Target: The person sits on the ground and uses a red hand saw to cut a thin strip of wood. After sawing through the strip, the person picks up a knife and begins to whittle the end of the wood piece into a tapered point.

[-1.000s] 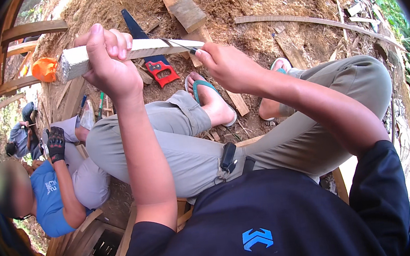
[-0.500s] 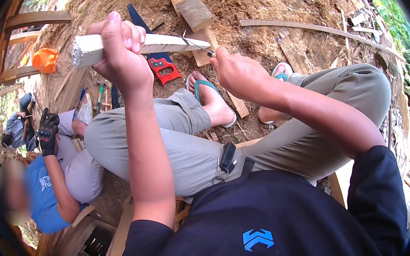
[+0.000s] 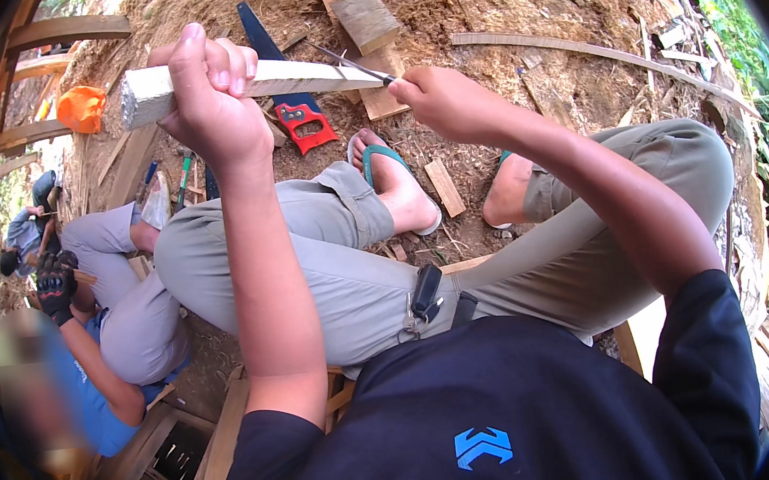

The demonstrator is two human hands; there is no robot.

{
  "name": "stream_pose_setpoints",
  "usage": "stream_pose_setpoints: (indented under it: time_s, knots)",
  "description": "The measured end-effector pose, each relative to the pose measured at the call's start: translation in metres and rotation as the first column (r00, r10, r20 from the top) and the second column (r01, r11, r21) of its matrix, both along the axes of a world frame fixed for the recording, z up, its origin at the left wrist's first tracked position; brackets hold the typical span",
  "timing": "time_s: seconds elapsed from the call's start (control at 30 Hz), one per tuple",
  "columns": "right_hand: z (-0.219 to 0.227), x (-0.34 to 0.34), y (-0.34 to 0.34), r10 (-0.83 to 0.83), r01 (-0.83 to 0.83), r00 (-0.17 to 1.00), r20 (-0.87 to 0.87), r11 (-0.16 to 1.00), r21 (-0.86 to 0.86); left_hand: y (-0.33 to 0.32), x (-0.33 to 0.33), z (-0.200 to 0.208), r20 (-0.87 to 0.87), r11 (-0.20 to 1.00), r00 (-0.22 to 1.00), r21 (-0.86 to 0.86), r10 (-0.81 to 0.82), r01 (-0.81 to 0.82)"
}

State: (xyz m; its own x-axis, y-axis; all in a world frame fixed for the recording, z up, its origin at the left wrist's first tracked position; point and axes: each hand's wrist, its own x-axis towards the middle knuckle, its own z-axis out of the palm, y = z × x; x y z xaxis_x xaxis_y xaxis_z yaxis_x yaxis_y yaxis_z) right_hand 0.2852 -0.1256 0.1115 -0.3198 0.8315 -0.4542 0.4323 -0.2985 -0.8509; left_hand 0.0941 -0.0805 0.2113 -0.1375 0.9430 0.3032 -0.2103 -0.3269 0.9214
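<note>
My left hand [image 3: 210,109] is raised, its fingers wrapped round the thick end of a pale wooden stick [image 3: 295,75]. The stick points to the right and narrows toward its far end. My right hand [image 3: 440,96] is closed round a knife [image 3: 328,52]; the fingers hide most of its dark handle. The thin blade lies across the stick's narrow end, where a small sliver of wood seems to stand up. Beneath the stick, a handsaw with a red handle [image 3: 307,127] and dark blade lies on the ground.
A wooden block [image 3: 365,20] rests on a board beyond the stick. A long thin strip [image 3: 569,44] lies at the right. An orange bag [image 3: 81,110] and a green-handled tool [image 3: 184,178] are at the left. A co-worker in blue [image 3: 107,387], wearing black gloves, sits close on my left.
The stick and my left hand have shifted slightly left. My right hand and the knife have moved a little upward in the picture. The co-worker's gloved hand has come down and left.
</note>
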Motion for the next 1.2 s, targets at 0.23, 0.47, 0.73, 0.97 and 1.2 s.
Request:
stream_pose_setpoints:
  time_s: [0.23, 0.47, 0.73, 0.97, 1.2]
  knots:
    - [0.022, -0.02, -0.021, -0.17, 0.134, 0.984, 0.06, 0.912, 0.388, -0.006, 0.009, 0.003, -0.028, 1.0, 1.0, 0.016, -0.006, 0.007]
    - [-0.091, 0.019, -0.03, 0.073, -0.137, 0.847, 0.526, 0.987, 0.084, -0.012, 0.015, -0.001, -0.075, 0.994, 0.993, 0.053, -0.092, 0.096]
    - [-0.004, -0.013, -0.007, -0.239, 0.218, 0.969, 0.068, 0.947, 0.235, -0.006, 0.007, -0.002, -0.066, 0.998, 0.997, 0.054, -0.035, 0.039]
    - [0.008, -0.019, -0.017, -0.172, 0.13, 0.969, 0.176, 0.965, 0.226, -0.005, 0.007, -0.002, -0.045, 0.998, 0.998, 0.053, -0.037, 0.039]
    - [-0.011, -0.021, -0.037, -0.079, 0.003, 0.959, 0.273, 0.964, 0.267, -0.009, 0.021, -0.001, -0.056, 0.999, 0.998, 0.046, 0.005, -0.003]
